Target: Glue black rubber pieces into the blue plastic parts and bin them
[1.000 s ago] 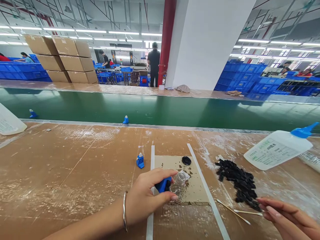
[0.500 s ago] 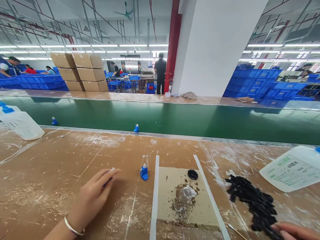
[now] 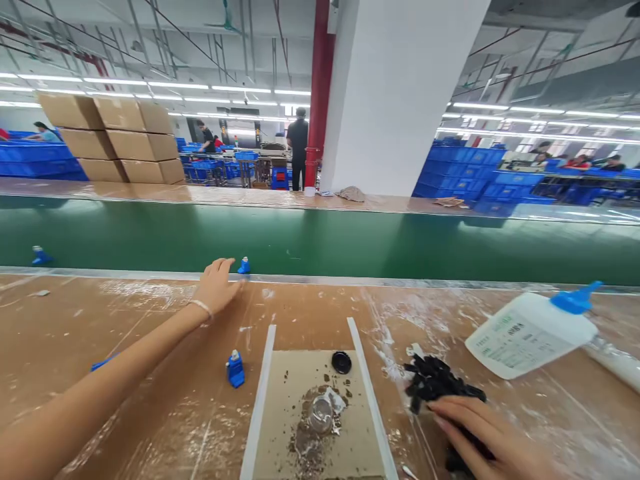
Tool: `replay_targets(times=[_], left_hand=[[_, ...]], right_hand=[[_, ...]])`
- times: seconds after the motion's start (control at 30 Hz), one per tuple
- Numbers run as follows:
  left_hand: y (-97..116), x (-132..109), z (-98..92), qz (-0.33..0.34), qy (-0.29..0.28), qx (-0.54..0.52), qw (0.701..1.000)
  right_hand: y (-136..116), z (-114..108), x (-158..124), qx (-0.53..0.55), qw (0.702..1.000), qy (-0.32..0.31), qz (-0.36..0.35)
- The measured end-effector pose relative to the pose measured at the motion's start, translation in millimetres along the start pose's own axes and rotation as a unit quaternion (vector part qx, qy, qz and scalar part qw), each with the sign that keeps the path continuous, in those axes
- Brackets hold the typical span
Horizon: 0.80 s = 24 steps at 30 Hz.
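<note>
My left hand [image 3: 220,287] reaches to the near edge of the green belt, fingers apart, just left of a small blue piece with a white tip [image 3: 244,265]. A similar blue piece [image 3: 235,369] stands on the table nearer to me. Part of another blue thing [image 3: 103,362] shows beside my left forearm, which hides the rest. My right hand [image 3: 483,430] is at a pile of small black pieces [image 3: 440,379], thumb and forefinger pinched at its near edge, apparently on a black piece; the fingers hide most of it.
A stained board [image 3: 280,413] between white strips carries a small clear cup [image 3: 321,415] and a round black lid [image 3: 342,362]. A white bottle with a blue cap [image 3: 530,333] lies tilted at right. Another blue piece [image 3: 40,255] is on the green belt [image 3: 350,243].
My left hand has moved forward from the table to the belt's edge. My right hand has come further into view over the black pile. The view has turned right.
</note>
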<state>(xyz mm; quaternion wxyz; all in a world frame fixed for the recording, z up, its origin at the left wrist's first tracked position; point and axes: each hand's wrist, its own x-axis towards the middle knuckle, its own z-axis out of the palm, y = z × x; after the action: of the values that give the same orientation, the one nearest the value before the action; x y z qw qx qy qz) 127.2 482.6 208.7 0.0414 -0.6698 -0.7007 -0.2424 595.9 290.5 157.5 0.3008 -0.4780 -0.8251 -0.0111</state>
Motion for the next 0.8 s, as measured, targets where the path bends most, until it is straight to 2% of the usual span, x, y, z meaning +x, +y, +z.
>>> replay_targets(times=[0.07, 0.13, 0.2, 0.3, 0.43, 0.57, 0.7, 0.8], left_hand=[[12.0, 34.3, 27.1, -0.034, -0.002, -0.020, 0.999], [15.4, 56.4, 47.7, -0.070, -0.007, -0.039, 0.997], [12.5, 68.3, 59.9, -0.092, -0.018, -0.059, 0.994], [5.7, 74.2, 65.4, -0.099, -0.028, -0.093, 0.990], [5.3, 69.0, 61.0, -0.097, -0.004, -0.148, 0.984], [13.0, 49.8, 45.7, -0.085, 0.032, -0.223, 0.971], [22.1, 15.5, 18.1, -0.067, 0.032, -0.316, 0.946], [27.5, -20.1, -3.5, -0.061, 0.013, -0.373, 0.926]], right_hand=[[-7.0, 4.7, 15.6, -0.015, 1.000, -0.016, 0.001], [-7.6, 14.0, 22.2, -0.026, 0.998, -0.049, 0.007], [-6.2, 22.3, 23.0, -0.027, 0.995, -0.096, 0.012], [-7.4, 26.5, 21.4, -0.019, 0.990, -0.140, 0.023], [-17.1, 21.4, 19.9, -0.001, 0.989, -0.141, 0.044], [-27.9, 14.3, 20.3, 0.040, 0.988, -0.140, 0.053], [-33.0, 9.4, 24.3, 0.074, 0.984, -0.150, 0.059], [-30.8, 9.3, 26.7, 0.071, 0.986, -0.149, 0.033]])
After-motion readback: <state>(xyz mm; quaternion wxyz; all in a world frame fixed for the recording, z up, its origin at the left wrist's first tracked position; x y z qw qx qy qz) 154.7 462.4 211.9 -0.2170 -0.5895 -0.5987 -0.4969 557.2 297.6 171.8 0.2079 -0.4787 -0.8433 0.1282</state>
